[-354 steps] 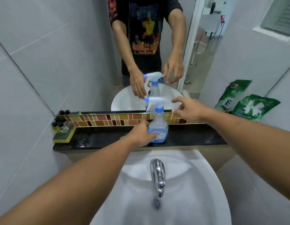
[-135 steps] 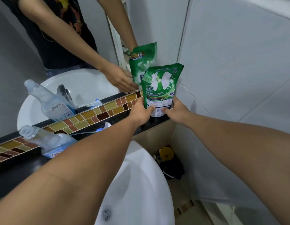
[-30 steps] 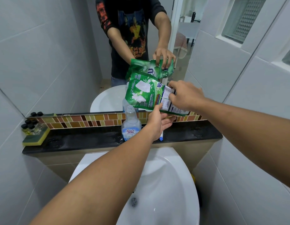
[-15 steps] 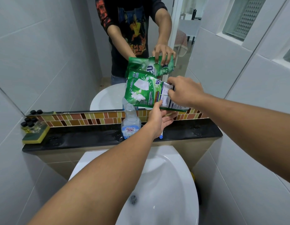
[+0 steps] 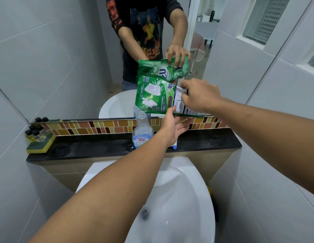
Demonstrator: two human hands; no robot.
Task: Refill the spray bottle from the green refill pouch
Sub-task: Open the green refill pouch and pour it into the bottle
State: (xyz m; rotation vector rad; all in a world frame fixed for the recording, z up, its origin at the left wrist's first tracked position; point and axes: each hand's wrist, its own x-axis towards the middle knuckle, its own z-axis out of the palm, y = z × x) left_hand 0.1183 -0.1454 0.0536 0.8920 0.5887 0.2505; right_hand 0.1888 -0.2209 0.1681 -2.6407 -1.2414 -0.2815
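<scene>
The green refill pouch (image 5: 155,95) is tipped on its side above the black ledge, its lower left corner just over the open neck of the clear spray bottle (image 5: 142,132). The bottle stands upright on the ledge with its trigger head off. My right hand (image 5: 199,97) grips the pouch's right end from above. My left hand (image 5: 173,126) holds the pouch's lower edge from underneath, palm up. A white and blue piece, likely the removed spray head (image 5: 174,146), peeks out on the ledge below my left wrist.
The black ledge (image 5: 93,146) runs under a mirror with a mosaic tile strip (image 5: 100,126). A yellow-green sponge (image 5: 40,144) and several small dark-capped bottles (image 5: 34,131) sit at the ledge's left end. The white basin (image 5: 179,199) lies below. White tiled walls close in on both sides.
The pouch has tilted a little further, its left corner lowering toward the bottle neck. Both hands keep their hold. Much earlier the bottle still had its spray head on.
</scene>
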